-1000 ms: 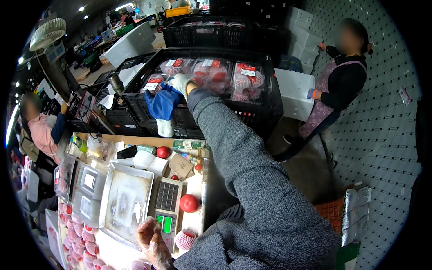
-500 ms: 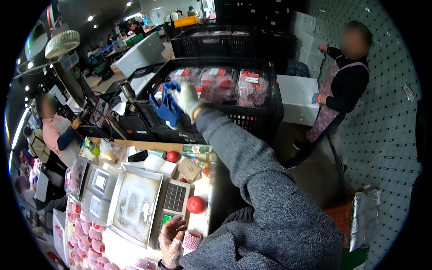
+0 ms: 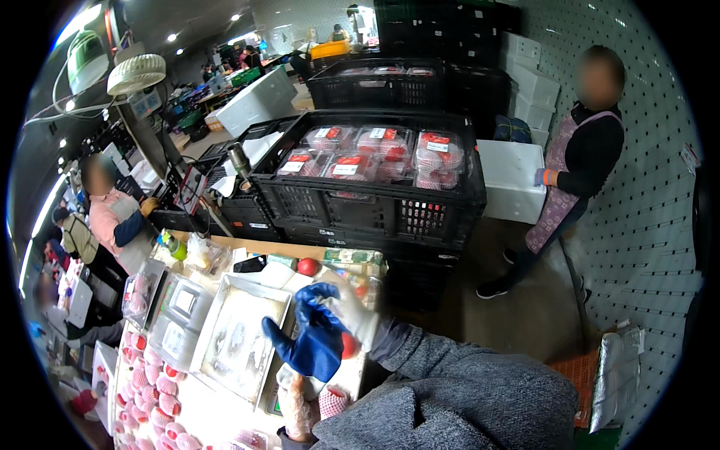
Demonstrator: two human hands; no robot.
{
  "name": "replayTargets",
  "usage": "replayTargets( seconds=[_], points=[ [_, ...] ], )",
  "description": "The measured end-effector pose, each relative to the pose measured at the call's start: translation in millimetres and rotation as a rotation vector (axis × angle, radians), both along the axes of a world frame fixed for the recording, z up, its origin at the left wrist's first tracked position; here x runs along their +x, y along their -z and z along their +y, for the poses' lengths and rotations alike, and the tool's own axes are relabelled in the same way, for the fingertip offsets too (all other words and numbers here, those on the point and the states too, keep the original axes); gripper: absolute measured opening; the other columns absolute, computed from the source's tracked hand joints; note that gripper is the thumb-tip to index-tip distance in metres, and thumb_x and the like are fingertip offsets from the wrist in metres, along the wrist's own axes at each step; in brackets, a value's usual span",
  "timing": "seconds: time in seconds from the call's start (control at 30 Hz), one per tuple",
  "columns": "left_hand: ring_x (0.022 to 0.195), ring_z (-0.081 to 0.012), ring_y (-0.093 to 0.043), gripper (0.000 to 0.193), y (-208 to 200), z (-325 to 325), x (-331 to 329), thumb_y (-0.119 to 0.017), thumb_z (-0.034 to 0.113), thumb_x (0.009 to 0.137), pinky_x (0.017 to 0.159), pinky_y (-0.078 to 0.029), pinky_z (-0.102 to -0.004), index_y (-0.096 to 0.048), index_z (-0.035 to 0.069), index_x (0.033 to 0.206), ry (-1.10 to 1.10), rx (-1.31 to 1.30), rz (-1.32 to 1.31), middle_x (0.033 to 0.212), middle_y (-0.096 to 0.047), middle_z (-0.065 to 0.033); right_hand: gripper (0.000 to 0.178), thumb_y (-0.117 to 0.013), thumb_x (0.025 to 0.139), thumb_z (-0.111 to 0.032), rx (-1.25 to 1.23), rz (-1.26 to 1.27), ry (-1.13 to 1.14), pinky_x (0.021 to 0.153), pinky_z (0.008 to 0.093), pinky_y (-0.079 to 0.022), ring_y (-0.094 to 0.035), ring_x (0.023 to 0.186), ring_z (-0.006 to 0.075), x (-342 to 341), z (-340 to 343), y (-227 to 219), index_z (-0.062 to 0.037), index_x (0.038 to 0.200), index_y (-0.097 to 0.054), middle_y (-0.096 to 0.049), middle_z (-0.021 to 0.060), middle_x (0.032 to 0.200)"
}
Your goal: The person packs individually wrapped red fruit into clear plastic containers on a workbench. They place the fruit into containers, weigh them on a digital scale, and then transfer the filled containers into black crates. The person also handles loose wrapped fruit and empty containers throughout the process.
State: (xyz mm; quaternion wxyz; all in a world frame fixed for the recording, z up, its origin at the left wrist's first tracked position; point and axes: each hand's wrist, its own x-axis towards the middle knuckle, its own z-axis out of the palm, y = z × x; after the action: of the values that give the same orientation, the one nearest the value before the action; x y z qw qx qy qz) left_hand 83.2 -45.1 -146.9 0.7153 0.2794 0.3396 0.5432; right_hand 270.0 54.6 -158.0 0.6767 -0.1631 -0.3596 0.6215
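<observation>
My right hand [image 3: 355, 313], in a white glove, grips a blue-coated work glove [image 3: 316, 349] by its upper part and holds it over the weighing scale. The work glove's limp fingers stick out to the left. Just below its cuff is my left hand [image 3: 300, 411], in a clear plastic glove; its fingers are mostly hidden behind the cuff, so I cannot tell whether they hold it. Beside the left hand lies a red fruit in a pink foam net [image 3: 333, 401]. A metal tray [image 3: 222, 359] rests on the table to the left.
Several netted fruits [image 3: 150, 390] lie at the left, near clear plastic boxes [image 3: 180, 304]. Beyond the table stands a black crate [image 3: 337, 206] with packed fruit boxes. One co-worker [image 3: 581, 165] stands at right by a white foam box [image 3: 511, 180]; another [image 3: 112, 217] is at far left.
My right hand has brought the blue work glove from over the crate back toward me, down to my left hand. The view has shifted slightly. The right-hand co-worker's arm has lowered.
</observation>
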Motion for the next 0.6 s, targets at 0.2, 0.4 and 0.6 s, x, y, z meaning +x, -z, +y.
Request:
replayTargets(
  seconds=[0.2, 0.4, 0.6],
  points=[
    [0.073, -0.0072, -0.053, 0.025, 28, -6, -20, -0.060, 0.017, 0.087, 0.064, -0.042, -0.0219, -0.060, -0.004, 0.099, 0.092, 0.095, 0.394, 0.085, -0.062, -0.0036, 0.028, -0.056, 0.085, 0.001, -0.329, -0.504, 0.240, 0.084, 0.0276, -0.050, -0.060, 0.093, 0.0165, 13, -19, -19, -0.0001, 0.113, -0.052, -0.062, 0.0079, 0.100],
    [0.060, -0.0039, -0.043, 0.011, 41, -6, -32, -0.066, 0.006, 0.082, 0.051, -0.034, -0.0215, -0.062, -0.003, 0.078, -0.071, 0.291, 0.712, 0.068, -0.056, 0.0001, 0.030, -0.064, 0.082, -0.008, -0.174, -0.511, 0.310, 0.083, 0.0275, -0.048, -0.060, 0.090, 0.0155, 21, -11, -1, 0.0008, 0.110, -0.054, -0.063, 0.0071, 0.097],
    [0.091, -0.0226, -0.060, 0.023, 3, -8, -32, -0.064, 0.013, 0.082, 0.087, -0.046, -0.0367, -0.054, -0.001, 0.097, -0.117, 0.251, -0.016, 0.095, -0.062, -0.0125, 0.022, -0.055, 0.085, -0.001, -0.368, -0.375, 0.028, 0.079, 0.0250, -0.049, -0.059, 0.086, 0.0118, 14, 8, 37, 0.0000, 0.107, -0.058, -0.063, 0.0047, 0.093]
  ],
)
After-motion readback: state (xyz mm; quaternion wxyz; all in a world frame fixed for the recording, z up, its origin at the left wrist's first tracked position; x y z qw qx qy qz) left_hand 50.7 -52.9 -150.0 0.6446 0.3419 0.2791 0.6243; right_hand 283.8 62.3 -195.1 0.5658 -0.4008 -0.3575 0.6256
